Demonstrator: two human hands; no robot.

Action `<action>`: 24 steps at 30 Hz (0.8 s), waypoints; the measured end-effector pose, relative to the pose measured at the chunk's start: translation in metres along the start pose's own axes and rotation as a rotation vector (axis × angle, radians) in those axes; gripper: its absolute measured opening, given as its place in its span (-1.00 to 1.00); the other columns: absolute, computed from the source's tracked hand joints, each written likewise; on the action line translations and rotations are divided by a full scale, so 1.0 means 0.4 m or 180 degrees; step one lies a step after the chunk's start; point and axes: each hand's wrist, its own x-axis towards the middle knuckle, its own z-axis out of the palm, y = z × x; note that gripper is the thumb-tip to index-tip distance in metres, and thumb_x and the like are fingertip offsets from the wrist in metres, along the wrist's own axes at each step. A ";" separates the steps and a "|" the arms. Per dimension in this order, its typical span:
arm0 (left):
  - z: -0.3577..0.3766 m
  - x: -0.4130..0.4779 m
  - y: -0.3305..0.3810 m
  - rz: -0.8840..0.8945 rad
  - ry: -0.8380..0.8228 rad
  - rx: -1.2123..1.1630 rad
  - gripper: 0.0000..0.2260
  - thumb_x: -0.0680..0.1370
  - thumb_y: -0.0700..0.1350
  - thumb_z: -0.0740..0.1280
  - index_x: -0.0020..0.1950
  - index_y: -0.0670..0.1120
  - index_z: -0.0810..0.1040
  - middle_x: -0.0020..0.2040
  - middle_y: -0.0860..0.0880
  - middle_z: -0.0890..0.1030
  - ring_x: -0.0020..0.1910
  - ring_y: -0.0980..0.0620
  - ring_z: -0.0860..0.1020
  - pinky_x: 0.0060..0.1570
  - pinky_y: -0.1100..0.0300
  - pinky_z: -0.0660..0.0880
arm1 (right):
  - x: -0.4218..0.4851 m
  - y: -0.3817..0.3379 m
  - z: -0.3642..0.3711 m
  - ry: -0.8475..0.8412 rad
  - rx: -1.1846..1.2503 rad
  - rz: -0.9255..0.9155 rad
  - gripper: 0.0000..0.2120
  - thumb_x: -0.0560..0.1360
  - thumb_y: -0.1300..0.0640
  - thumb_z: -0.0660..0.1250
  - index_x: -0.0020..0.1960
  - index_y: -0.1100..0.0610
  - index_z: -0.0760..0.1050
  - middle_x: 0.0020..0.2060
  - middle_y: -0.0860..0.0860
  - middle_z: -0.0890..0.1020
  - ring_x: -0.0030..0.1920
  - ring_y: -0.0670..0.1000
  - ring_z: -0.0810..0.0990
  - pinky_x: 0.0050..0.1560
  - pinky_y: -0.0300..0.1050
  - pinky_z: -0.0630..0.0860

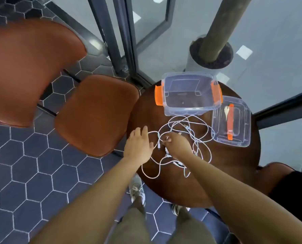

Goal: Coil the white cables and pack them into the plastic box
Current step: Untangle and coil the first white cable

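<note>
The right hand (177,144) is pinching a cable end between thumb and fingertips, so its grip is closing on one strand of the cables (182,143). The left hand (138,145) is lying flat with fingers spread, its grip holding nothing, and its fingertips are resting beside or just on a strand at the left edge of the tabletop (234,173); contact cannot be confirmed.

The cables are lying as one loose white tangle across the middle of the tabletop, spreading from the left edge toward the centre and reaching the near wall of the box (189,93). Several plugs are showing within the tangle. No strand is forming a tidy coil.

The box is standing open at the far edge of the tabletop, orange latches on both sides, with no cable showing inside it. The lid (232,123) is lying flat at the far right edge, touching or just beside the box, and it is carrying an orange handle.

Judged from this layout, the task is only starting: the box is already open, one end is being singled out, and every cable is still awaiting separating, coiling and packing.
</note>
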 end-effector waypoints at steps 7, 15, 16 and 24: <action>0.063 0.114 -0.009 -0.0335 -0.0443 -0.0918 -0.67 0.62 -0.03 0.28 0.30 -0.18 0.55 0.19 -0.19 0.63 0.19 -0.18 0.56 0.15 0.02 0.44 | 0.065 0.042 0.048 -0.0233 0.0102 0.0041 -0.69 0.59 0.16 0.21 0.31 0.06 0.52 0.24 0.07 0.63 0.27 0.15 0.56 0.19 -0.08 0.44; -0.038 0.068 0.071 -0.1598 -0.0146 -0.4263 -0.77 0.66 -0.15 0.22 -0.09 -0.17 0.62 -0.38 -0.03 0.44 -0.39 0.03 0.48 -0.19 0.10 0.62 | -0.016 0.027 -0.004 -0.0188 0.1512 -0.0211 -0.70 0.61 -0.06 0.23 0.25 0.02 0.58 -0.07 -0.12 0.67 -0.04 -0.06 0.61 -0.02 -0.15 0.42; -0.068 0.057 0.084 -0.1643 -0.0122 -0.4705 -0.79 0.66 -0.17 0.21 -0.06 -0.20 0.60 -0.36 -0.05 0.46 -0.38 0.03 0.48 -0.25 0.14 0.61 | -0.037 0.014 -0.015 -0.0318 0.1751 -0.0334 -0.71 0.62 -0.10 0.22 0.22 -0.01 0.59 -0.14 -0.16 0.65 -0.11 -0.12 0.60 -0.05 -0.16 0.44; -0.279 -0.021 0.115 -0.1306 -0.0318 -0.6357 -0.77 0.65 -0.20 0.18 0.22 -0.21 0.54 -0.38 0.00 0.43 -0.47 0.09 0.37 -0.30 0.17 0.42 | -0.124 -0.050 -0.102 -0.0093 0.1502 -0.1030 -0.97 0.51 0.08 0.44 -0.06 0.01 0.60 -0.10 -0.07 0.63 -0.08 -0.12 0.60 0.02 -0.20 0.47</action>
